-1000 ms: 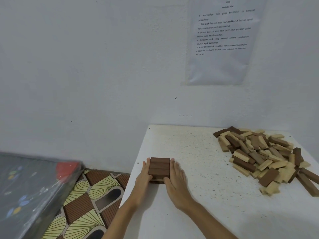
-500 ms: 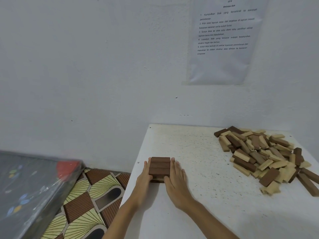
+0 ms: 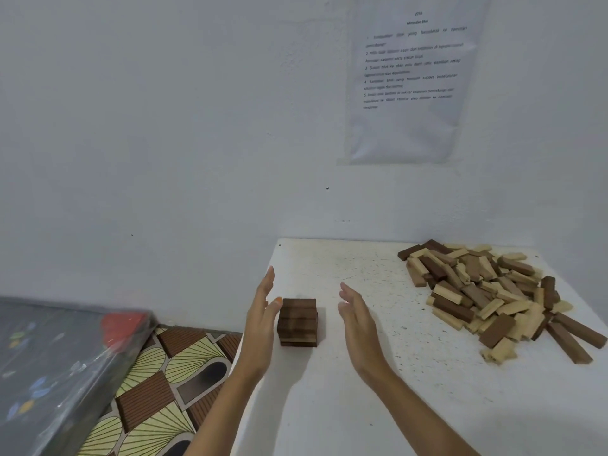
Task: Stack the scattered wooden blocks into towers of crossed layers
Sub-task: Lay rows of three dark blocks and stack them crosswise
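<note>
Item: short block stack [image 3: 297, 322], near left edge of table [image 3: 345, 422]. Our left hand [image 3: 261, 324] and right hand [image 3: 357, 320] flank it, fingers straight, holding nothing. Loose pile [image 3: 493, 297] lies well right. Advice: we fetch 3 blocks, lay them crosswise, edges flush.

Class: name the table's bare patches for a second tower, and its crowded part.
Bare: the table top between the right hand and the block pile, and the near edge below the pile. Crowded: the far right, under the pile.
</note>
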A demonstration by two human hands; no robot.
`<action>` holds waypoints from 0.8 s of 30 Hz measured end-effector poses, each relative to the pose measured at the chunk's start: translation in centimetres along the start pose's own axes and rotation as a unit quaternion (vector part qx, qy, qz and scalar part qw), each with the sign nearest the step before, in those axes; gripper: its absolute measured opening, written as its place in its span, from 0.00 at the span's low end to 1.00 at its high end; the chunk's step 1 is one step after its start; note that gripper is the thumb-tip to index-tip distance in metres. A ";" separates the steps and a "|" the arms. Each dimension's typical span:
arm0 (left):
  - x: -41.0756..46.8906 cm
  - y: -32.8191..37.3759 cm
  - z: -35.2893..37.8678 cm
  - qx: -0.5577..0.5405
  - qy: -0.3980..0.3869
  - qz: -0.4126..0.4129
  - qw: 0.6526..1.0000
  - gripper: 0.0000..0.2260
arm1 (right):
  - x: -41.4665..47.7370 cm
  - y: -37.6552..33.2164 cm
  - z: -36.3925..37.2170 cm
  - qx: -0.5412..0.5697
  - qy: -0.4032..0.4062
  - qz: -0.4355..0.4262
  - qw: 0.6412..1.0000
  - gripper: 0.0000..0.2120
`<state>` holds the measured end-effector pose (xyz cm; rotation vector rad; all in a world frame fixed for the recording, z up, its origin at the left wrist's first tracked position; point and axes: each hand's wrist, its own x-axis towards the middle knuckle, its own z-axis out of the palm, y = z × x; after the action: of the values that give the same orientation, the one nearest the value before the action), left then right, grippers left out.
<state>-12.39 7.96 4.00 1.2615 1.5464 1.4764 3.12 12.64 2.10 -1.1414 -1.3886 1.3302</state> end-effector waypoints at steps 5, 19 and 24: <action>0.5 2.2 3.9 -0.013 -0.010 0.045 0.999 0.23 | -0.1 -1.5 -3.4 0.005 0.081 -0.040 0.996 0.09; 0.5 2.1 18.1 0.107 -0.176 0.113 0.972 0.14 | -1.6 -0.1 -18.7 -0.060 0.237 -0.017 0.970 0.08; 1.6 0.9 22.5 0.197 -0.202 0.171 0.944 0.12 | -1.0 2.0 -23.4 -0.232 0.291 -0.009 0.928 0.11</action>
<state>8.07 17.29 1.57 2.0102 1.4267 1.0257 26.36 16.22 1.14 -1.6646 -1.2744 0.5640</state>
